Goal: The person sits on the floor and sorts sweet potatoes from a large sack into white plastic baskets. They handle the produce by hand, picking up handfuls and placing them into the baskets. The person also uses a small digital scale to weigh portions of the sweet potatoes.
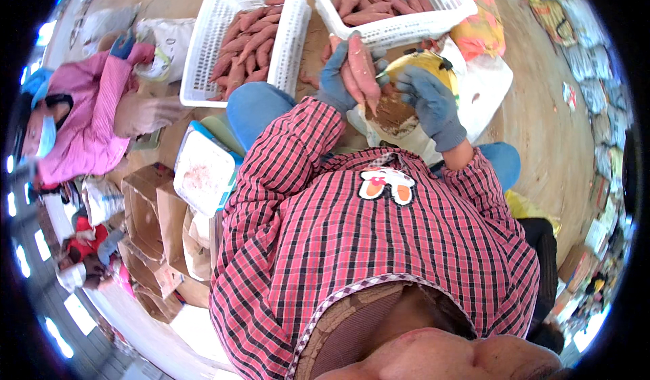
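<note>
Sweet potatoes (361, 70) with reddish skin lie in my left hand (335, 77), which wears a grey-blue glove and grips them from the left. My gloved right hand (430, 100) is just to their right, its fingers spread and bent over a yellow container or bag (431, 67) with brown soil-like matter at its near side. Whether the right fingers touch anything small cannot be told. Beyond my hands stand two white plastic crates, the left crate (297, 50) and the right crate (406, 32). Sweet potatoes (254, 39) partly fill both.
A white-lidded tub (203, 174) and cardboard boxes (147, 217) stand at my left. A co-worker in a pink checked smock (86, 111) sits beyond them near a white sack (170, 39). White plastic (490, 88) and an orange bag (480, 24) lie at right; many sacks (584, 60) line the far right.
</note>
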Available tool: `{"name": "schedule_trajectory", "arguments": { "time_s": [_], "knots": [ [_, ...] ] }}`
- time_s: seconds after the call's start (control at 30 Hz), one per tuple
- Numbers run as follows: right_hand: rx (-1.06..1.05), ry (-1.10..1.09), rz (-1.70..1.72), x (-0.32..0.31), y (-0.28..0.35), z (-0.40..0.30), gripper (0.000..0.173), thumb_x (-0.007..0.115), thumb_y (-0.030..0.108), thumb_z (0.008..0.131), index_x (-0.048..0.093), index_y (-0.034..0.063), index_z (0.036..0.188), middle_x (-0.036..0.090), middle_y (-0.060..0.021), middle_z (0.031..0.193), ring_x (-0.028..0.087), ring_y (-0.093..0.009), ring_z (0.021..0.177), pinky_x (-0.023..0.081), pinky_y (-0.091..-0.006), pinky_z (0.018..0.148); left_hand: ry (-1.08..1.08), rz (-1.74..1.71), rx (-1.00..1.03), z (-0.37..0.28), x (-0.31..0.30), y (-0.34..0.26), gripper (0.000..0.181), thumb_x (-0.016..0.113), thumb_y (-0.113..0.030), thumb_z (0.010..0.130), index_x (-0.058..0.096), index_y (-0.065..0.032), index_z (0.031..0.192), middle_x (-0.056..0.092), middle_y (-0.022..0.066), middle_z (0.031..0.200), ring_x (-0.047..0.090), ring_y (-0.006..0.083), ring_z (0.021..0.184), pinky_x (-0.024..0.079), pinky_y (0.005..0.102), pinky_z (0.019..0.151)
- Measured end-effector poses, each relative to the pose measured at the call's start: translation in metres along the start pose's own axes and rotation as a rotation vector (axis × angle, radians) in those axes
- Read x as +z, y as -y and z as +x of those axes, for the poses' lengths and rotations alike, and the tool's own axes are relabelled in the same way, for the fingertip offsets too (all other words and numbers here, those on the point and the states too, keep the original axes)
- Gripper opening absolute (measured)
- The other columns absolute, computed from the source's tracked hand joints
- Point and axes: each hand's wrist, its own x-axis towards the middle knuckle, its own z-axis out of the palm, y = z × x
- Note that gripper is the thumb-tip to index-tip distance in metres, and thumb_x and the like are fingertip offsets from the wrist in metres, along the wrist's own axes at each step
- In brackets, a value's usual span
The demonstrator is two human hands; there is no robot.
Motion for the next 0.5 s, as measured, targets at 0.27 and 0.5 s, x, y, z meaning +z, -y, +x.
{"name": "schedule_trajectory", "arguments": {
  "time_s": [0.27, 0.5],
  "knots": [
    [0.334, -0.207, 0.125, -0.100, -0.080, -0.004, 0.023, 0.052, 0.018, 0.082, 0.053, 0.0053, 0.102, 0.060, -0.0077, 0.089, 0.057, -0.018, 0.075, 0.047, -0.0278, 0.064, 0.075, 0.001, 0.048, 0.001, 0.004, -0.010, 0.053, 0.054, -0.047, 0.078, 0.042, -0.0137, 0.116, 0.053, 0.0161, 0.103, 0.055, 0.0304, 0.084, 0.047, 0.0429, 0.073],
    [0.547, -0.299, 0.146, -0.122, -0.112, -0.015, 0.020, 0.050, 0.018, 0.083, 0.053, 0.0062, 0.099, 0.060, -0.0088, 0.086, 0.057, -0.022, 0.072, 0.048, -0.0315, 0.063, 0.193, 0.124, 0.374, 0.023, -0.014, -0.031, 0.042, 0.056, -0.044, 0.077, 0.044, -0.0094, 0.100, 0.055, 0.0109, 0.087, 0.055, 0.0220, 0.075, 0.048, 0.0350, 0.064]
  ]
}}
